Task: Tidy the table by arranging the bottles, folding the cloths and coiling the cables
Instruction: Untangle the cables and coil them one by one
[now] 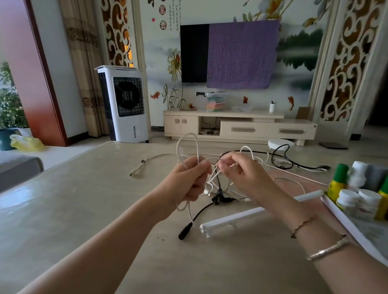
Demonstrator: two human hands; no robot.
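Both hands, left hand and right hand, pinch tangled white cable; white tray holds bottles.

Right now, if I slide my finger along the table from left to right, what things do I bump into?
Loose white cable end → left hand gripping a white cable loop → right hand pinching a white strand → black cable → white tray of bottles.
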